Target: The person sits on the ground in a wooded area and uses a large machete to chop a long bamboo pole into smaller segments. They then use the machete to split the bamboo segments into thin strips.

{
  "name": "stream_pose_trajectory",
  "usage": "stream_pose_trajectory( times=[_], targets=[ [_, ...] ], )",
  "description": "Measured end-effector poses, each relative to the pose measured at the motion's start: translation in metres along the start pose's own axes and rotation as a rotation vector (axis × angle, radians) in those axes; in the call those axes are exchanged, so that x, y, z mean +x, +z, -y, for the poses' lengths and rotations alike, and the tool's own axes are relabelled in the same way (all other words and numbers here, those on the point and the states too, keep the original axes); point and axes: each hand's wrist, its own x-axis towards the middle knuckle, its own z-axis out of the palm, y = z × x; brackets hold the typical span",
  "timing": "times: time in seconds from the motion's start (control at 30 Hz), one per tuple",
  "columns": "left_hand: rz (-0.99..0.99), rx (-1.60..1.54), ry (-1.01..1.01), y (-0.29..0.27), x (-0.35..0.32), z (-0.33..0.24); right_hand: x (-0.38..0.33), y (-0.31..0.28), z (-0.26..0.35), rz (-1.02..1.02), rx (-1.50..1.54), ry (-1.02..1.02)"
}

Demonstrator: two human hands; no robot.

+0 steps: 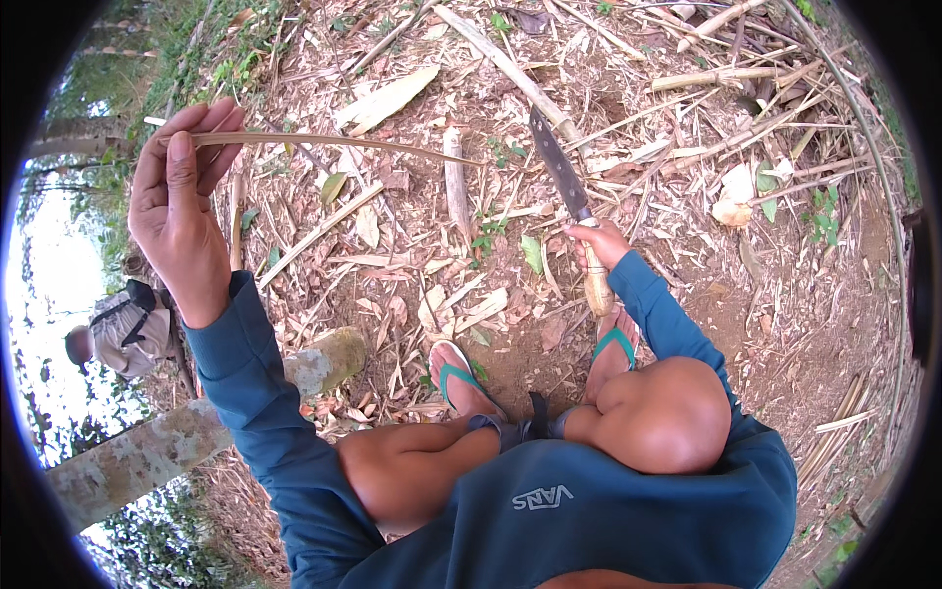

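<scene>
Take the knife (561, 167) as ref. To its L, you've an open gap btwn blade & tip of the thin strip (334, 141); your L hand (182, 211) could pass there, w/ a short stick (455, 187) on the ground below. Past the blade tip, a pole (500, 65) crosses. Up & R of knife: tangled sticks (716, 78). Nearer you than its handle: your R foot (615, 353) & bent R knee (687, 417).
</scene>
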Motion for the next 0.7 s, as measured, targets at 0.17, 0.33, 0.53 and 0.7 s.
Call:
stream_pose_trajectory(
  times=[0.17, 0.33, 0.53, 0.7],
  targets=[
    [-0.133, 0.085, -0.062, 0.012, -0.016, -0.001, -0.036, 0.005, 0.02, -0.019, -0.158, -0.271],
    [-0.24, 0.232, -0.144, 0.024, -0.041, -0.013, -0.056, 0.05, 0.055, -0.061, -0.596, -0.69],
    [-0.271, 0.285, -0.036, 0.031, -0.092, -0.018, -0.083, 0.103, 0.076, 0.264, -0.748, -0.731],
    [-0.33, 0.278, -0.07, 0.026, -0.118, -0.015, -0.08, 0.122, 0.063, 0.416, -0.645, -0.846]
  ],
)
